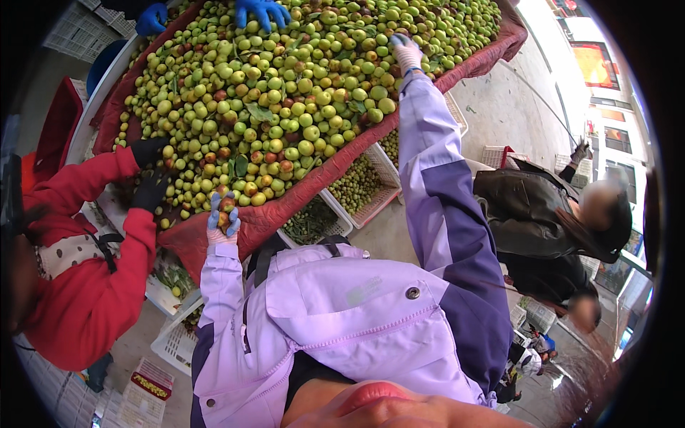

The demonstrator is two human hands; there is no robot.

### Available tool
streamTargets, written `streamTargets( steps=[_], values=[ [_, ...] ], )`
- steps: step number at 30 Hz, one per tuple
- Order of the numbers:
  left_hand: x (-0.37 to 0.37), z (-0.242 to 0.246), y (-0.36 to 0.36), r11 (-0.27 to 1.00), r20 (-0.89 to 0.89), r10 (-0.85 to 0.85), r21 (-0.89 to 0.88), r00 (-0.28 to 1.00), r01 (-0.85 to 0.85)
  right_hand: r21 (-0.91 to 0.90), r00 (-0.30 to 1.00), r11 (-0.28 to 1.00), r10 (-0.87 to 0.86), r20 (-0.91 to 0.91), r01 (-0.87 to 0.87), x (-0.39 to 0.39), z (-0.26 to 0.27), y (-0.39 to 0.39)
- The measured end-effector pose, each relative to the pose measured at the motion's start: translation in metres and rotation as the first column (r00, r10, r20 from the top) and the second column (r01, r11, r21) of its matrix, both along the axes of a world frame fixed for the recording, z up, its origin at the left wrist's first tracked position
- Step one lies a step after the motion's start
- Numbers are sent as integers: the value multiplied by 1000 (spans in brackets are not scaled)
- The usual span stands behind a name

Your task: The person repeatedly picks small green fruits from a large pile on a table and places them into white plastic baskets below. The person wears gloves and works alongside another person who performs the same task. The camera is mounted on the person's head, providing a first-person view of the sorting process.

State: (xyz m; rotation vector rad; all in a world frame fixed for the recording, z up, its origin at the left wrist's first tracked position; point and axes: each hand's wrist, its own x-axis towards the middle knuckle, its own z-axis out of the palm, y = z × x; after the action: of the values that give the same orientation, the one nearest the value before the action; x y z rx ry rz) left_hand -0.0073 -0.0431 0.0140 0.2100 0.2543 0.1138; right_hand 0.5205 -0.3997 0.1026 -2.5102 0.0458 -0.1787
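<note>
A broad heap of green and reddish-brown jujube-like fruits (257,107) lies on a table lined with dark red quilted cloth (321,174). My left hand (223,222), in a pale glove with blue-grey fingertips, is palm up at the cloth's near edge. Its fingers curl around a couple of reddish-brown fruits (227,205). My right hand (405,52), gloved alike, reaches far out to the right side of the heap. Its fingertips touch the fruits there, and whether they grip one is hidden. Green leaves (260,112) lie among the fruits.
Black-gloved hands (151,187) of a red-sleeved person work at the left. A blue-gloved hand (262,13) rests on the heap opposite. Below the cloth stand a crate of small fruits (382,195) and a crate of leaves (313,222). A dark-jacketed person (530,208) is at the right.
</note>
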Motion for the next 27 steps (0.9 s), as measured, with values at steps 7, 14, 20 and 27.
streamTargets(
  steps=[7,14,20,27],
  values=[
    [-10,-31,-9,982,-142,101,173,985,-76,-457,982,868,175,-78,-191,-69,-6,45],
    [-5,-30,-11,964,-168,73,264,983,-26,-35,974,978,210,89,-207,-45,36,45],
    [-6,-27,-9,962,-152,60,271,987,-17,-553,988,820,109,-108,-151,29,35,-1],
    [-4,-21,-12,964,-213,83,264,974,-25,-529,961,805,263,-89,-269,26,36,37]
  ],
)
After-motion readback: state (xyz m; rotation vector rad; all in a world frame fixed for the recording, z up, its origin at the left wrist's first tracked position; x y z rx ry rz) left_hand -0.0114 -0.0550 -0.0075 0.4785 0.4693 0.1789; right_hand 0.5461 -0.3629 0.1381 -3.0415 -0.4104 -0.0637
